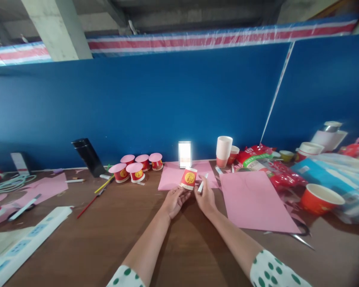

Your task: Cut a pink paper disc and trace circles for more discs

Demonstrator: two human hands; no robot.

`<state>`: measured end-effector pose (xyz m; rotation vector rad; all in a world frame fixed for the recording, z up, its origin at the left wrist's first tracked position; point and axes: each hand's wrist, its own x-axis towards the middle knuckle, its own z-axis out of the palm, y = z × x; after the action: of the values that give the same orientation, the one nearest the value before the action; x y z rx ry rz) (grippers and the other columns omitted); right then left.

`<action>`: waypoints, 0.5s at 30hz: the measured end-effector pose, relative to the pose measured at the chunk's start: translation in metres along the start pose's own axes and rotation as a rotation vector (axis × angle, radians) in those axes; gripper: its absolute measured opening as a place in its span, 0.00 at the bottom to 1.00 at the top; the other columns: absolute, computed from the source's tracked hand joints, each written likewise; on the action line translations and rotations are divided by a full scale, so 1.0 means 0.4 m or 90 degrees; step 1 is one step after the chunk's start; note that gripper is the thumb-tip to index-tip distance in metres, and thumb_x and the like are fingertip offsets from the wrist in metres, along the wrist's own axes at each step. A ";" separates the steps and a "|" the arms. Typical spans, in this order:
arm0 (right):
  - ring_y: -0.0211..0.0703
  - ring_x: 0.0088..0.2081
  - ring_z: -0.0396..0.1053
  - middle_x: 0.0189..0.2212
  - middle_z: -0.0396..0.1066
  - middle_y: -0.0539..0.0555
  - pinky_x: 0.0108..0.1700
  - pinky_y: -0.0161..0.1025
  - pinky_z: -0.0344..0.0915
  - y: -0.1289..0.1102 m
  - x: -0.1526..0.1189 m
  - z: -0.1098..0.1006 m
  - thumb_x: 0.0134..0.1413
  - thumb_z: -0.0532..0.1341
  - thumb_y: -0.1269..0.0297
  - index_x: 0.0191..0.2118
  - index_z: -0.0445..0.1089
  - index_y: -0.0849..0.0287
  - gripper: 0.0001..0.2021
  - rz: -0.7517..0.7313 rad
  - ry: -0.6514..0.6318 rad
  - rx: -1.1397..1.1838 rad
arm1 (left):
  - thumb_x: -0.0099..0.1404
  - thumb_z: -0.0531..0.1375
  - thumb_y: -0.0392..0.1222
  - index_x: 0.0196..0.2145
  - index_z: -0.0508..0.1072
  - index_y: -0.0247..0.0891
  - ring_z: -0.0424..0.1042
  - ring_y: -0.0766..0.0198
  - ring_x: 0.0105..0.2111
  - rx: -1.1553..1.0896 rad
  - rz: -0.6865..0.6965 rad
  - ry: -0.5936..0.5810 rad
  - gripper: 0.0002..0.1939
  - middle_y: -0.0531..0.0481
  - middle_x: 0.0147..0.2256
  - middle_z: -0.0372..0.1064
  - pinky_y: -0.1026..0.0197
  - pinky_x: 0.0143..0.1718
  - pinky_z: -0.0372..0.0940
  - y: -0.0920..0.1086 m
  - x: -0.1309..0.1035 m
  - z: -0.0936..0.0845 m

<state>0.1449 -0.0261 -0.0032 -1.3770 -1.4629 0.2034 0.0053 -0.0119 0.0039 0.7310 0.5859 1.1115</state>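
Between my hands is a red paper cup [188,178] with a yellow round emblem and a pale rim. My left hand [176,202] grips it from below on the left. A slim white stick-like tool, perhaps a pen or glue tube [201,185], is in my right hand [206,198], which is beside the cup's right edge; whether its fingers touch the cup I cannot tell. Pink paper [169,177] lies behind the cup, with a bright blurred upright rectangle [184,154] standing on it. To the left stand several red paper cups [135,173] topped with pink paper discs.
Pink sheets [254,203] lie at right, over part of some scissors [302,240]. Stacked white cups [224,150], a red plastic bag [259,155] and an orange paper bowl [321,199] stand beyond. At left are a black bottle [88,157] and a power strip [30,241]. A blue partition [155,99] bounds the table.
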 end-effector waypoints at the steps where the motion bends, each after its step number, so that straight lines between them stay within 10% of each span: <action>1: 0.47 0.38 0.72 0.40 0.72 0.56 0.39 0.44 0.68 0.000 0.000 0.000 0.52 0.52 0.69 0.53 0.56 0.59 0.21 0.002 -0.006 0.002 | 0.55 0.63 0.36 0.35 0.73 0.32 0.73 0.63 0.37 0.002 -0.003 -0.001 0.09 0.43 0.36 0.75 0.60 0.45 0.66 0.000 -0.001 0.000; 15: 0.48 0.42 0.71 0.43 0.71 0.57 0.39 0.43 0.69 0.001 0.004 -0.001 0.53 0.52 0.68 0.54 0.57 0.57 0.21 0.009 -0.054 0.034 | 0.55 0.63 0.38 0.36 0.73 0.31 0.73 0.62 0.38 0.010 -0.020 -0.012 0.10 0.41 0.37 0.74 0.62 0.42 0.65 0.008 -0.008 0.009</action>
<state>0.1457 -0.0249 -0.0024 -1.3500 -1.5069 0.3118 0.0051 -0.0148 0.0086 0.7432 0.5884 1.0712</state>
